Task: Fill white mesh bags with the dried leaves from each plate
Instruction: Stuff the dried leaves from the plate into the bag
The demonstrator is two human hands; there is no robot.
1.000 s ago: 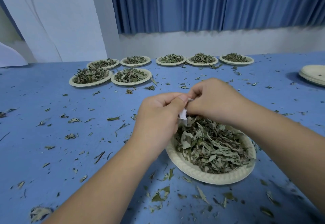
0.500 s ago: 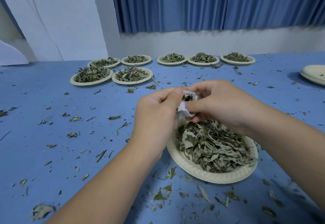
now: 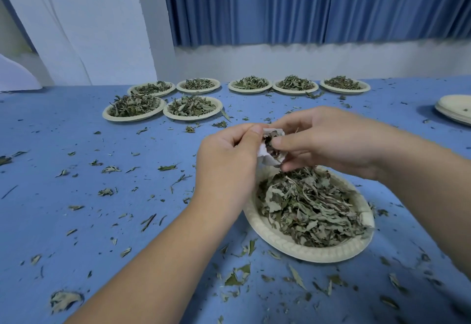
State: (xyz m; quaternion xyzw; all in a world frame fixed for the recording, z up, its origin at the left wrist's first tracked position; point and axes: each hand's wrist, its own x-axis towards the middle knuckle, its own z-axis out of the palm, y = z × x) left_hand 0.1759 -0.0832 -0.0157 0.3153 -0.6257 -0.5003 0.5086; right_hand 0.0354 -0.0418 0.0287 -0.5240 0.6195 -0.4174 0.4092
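The white mesh bag (image 3: 267, 157) is up over the near plate (image 3: 293, 247) of dried leaves (image 3: 308, 209), mouth open with leaves showing. Left hand (image 3: 226, 160) pinches its left edge, right hand (image 3: 323, 140) pushes fingers into the opening. No readable writing anywhere on the blue table (image 3: 76, 221).

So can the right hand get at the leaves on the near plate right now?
Probably yes: the right hand hovers just above the leaves on the near plate, nothing between, though its fingers pinch the mesh bag.
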